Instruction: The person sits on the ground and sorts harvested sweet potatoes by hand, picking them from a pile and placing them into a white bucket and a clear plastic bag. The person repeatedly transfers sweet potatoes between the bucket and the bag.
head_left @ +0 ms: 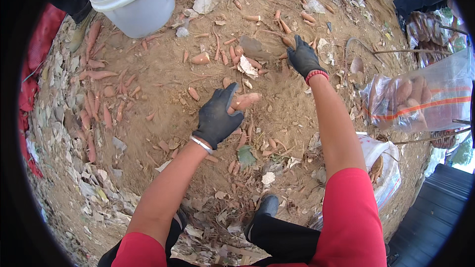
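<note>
My left hand (217, 114), in a dark work glove, is closed around a pale orange sweet potato (246, 101) just above the dirt at the centre. My right hand (303, 58), also gloved, reaches further out with fingers spread over the ground beside a small sweet potato (287, 41); it holds nothing. Many more sweet potatoes (200, 59) lie scattered on the soil around both hands.
A white plastic bucket (141, 5) with roots in it stands at the upper left. A clear bag of sweet potatoes (420, 100) hangs at the right, a white sack (386, 163) below it. Dry leaves and a red net (34, 49) line the left edge.
</note>
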A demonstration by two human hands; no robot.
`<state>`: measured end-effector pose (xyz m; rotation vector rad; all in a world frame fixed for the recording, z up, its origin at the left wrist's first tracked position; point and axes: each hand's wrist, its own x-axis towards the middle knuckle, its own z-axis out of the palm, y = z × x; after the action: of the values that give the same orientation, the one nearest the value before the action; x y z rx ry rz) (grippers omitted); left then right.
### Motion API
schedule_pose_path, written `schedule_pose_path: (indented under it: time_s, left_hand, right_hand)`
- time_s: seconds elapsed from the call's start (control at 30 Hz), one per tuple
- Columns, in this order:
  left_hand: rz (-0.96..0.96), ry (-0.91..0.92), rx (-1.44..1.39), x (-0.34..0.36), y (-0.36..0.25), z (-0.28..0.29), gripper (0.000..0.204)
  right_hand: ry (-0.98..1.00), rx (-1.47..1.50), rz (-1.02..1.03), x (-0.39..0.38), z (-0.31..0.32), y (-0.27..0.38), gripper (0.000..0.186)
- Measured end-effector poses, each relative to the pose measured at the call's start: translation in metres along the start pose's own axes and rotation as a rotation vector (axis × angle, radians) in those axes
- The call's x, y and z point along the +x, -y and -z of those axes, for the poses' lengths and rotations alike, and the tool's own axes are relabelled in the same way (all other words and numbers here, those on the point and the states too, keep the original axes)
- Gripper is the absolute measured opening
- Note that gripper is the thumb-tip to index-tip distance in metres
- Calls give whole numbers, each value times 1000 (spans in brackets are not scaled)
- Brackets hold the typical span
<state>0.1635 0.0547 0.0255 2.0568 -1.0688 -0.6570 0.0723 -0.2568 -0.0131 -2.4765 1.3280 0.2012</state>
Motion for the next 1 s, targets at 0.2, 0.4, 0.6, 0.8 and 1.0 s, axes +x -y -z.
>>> schedule_pose_path:
  time_s: [0.2,0.4,0.6,0.8,1.0]
  left_hand:
    - [-86,-448,312,-13,95,64,58]
    - [-69,-551,560,-18,131,51,55]
    - [-69,-519,496,-11,131,42,57]
    - [-52,-502,535,-15,132,51,57]
    - [-18,-497,534,-15,133,50,57]
  right_hand:
    - [65,4,60,-7,-7,24,69]
    - [367,675,-93,-16,16,6,63]
    - [-221,-342,-62,101,25,-20,70]
    - [27,-494,-37,131,32,8,78]
    - [61,-335,-136,107,32,-9,43]
